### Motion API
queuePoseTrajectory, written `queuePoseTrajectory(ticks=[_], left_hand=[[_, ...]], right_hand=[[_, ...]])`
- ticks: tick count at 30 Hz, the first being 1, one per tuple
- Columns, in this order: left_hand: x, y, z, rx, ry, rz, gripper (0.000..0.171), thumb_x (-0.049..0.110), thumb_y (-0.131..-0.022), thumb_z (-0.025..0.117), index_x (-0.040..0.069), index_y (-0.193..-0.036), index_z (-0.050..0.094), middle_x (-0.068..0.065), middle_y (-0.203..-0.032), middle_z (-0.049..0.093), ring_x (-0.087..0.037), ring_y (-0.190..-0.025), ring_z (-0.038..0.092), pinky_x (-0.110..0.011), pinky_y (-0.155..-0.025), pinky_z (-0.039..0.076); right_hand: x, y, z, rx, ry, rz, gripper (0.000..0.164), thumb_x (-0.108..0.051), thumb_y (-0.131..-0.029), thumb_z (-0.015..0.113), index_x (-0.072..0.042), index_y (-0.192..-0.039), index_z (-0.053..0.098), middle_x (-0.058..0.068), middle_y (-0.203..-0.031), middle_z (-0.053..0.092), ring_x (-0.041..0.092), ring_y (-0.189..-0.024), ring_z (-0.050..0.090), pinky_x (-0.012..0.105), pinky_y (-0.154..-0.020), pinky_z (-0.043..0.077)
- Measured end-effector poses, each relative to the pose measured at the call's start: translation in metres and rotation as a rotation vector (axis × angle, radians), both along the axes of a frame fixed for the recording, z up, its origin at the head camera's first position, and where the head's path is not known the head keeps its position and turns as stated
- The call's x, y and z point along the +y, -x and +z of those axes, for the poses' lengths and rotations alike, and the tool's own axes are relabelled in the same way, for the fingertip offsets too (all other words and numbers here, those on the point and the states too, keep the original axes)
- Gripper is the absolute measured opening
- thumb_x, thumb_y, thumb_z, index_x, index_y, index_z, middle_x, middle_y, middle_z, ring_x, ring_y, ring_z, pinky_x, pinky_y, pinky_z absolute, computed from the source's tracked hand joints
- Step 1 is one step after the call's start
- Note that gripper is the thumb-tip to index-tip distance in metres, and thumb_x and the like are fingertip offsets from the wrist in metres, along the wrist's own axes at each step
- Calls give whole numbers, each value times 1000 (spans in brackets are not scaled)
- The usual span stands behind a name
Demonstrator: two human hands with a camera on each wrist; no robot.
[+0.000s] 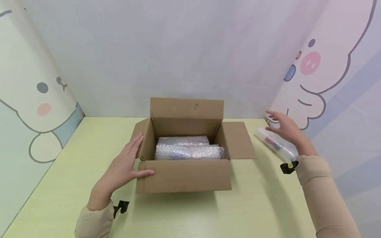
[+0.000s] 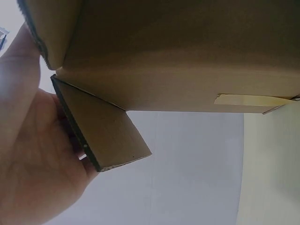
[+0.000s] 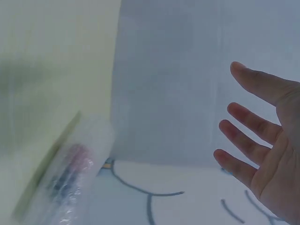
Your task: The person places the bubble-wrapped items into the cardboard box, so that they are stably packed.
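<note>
An open cardboard box (image 1: 184,177) stands on the table with its flaps spread. Inside lie bubble-wrapped packages (image 1: 190,152), their contents blurred by the wrap. My left hand (image 1: 120,168) rests against the box's left front corner, fingers straight along the left flap (image 2: 101,126) and thumb stretched over the front flap. To the right, my right hand (image 1: 287,130) hovers with spread, slightly bent fingers and holds nothing. Below it, another bubble-wrapped package (image 1: 276,145) with red and dark colours inside lies on the table; it also shows in the right wrist view, apart from the hand.
The pale yellow table (image 1: 101,138) meets a light wall curtain (image 1: 178,59) right behind the box. Side panels with cartoon animals (image 1: 309,62) bound the table at left and right. The box's right flap (image 1: 239,140) sticks out toward the wrapped package on the table.
</note>
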State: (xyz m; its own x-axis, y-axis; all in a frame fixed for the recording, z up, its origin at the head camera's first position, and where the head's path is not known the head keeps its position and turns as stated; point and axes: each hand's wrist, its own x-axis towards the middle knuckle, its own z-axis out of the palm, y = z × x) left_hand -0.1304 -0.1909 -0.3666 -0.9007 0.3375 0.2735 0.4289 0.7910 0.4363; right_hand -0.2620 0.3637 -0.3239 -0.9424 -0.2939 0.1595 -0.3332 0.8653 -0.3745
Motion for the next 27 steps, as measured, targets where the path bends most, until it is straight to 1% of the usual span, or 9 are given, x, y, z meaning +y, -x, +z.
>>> queuePoseTrajectory(ticks=[2, 4, 9, 12, 15, 19, 21, 23, 27], left_hand=[[0, 0, 0, 3, -1, 1, 116, 50, -70, 82, 3, -154, 17, -19, -160, 21, -41, -144, 26, -61, -106, 37], [0, 0, -1, 4, -3, 0, 116, 51, -70, 81, 3, -154, 16, -19, -160, 20, -41, -144, 26, -61, -106, 37], [0, 1, -2, 10, -3, -4, 116, 50, -70, 82, 3, -154, 16, -19, -160, 20, -41, -144, 26, -61, -106, 38], [0, 0, -1, 7, -3, -3, 116, 50, -70, 82, 3, -154, 16, -18, -160, 20, -41, -144, 26, -61, -106, 38], [0, 0, -1, 1, -6, -3, 116, 50, -70, 82, 3, -155, 16, -18, -160, 20, -41, -144, 26, -61, -107, 37], [-1, 1, -1, -2, -8, 0, 118, 50, -69, 82, 4, -155, 16, -18, -160, 19, -42, -144, 26, -61, -107, 36], [-1, 0, -1, -9, -6, 3, 119, 50, -69, 83, 4, -155, 15, -18, -161, 19, -41, -144, 25, -61, -108, 35], [-1, 0, -1, -15, -2, 4, 119, 50, -68, 83, 4, -155, 15, -18, -161, 18, -41, -144, 25, -61, -108, 35], [-1, 0, 0, -24, -1, 4, 120, 51, -68, 82, 4, -155, 15, -18, -161, 18, -41, -145, 24, -61, -108, 35]], right_hand=[[13, 6, -16, -16, -9, -29, 70, -13, -89, 69, 4, -146, 34, 36, -134, 47, 53, -121, 45, 67, -101, 34], [24, 10, -31, -54, -24, -57, 71, -15, -90, 69, 4, -147, 32, 36, -137, 43, 54, -124, 41, 67, -103, 31], [45, 13, -64, -143, -75, -138, 76, -24, -91, 67, 9, -147, 28, 40, -141, 35, 57, -127, 33, 68, -106, 28], [54, 14, -81, -168, -89, -180, 76, -32, -94, 64, 11, -145, 28, 42, -139, 36, 59, -126, 33, 68, -105, 29], [63, 13, -96, -183, -115, -208, 72, -32, -96, 60, 12, -144, 30, 43, -137, 37, 60, -123, 37, 68, -104, 31], [73, 10, -111, -202, -144, -231, 65, -20, -94, 59, 14, -142, 31, 45, -134, 39, 61, -120, 40, 68, -103, 33], [75, 8, -116, -218, -151, -240, 65, -16, -93, 59, 15, -142, 31, 45, -134, 38, 62, -119, 40, 68, -102, 33], [75, 6, -120, -227, -164, -248, 63, -15, -92, 58, 15, -141, 31, 46, -132, 39, 62, -118, 41, 69, -100, 35], [74, 2, -122, -212, -189, -264, 61, -15, -92, 57, 13, -140, 32, 47, -128, 41, 62, -113, 44, 69, -96, 38]])
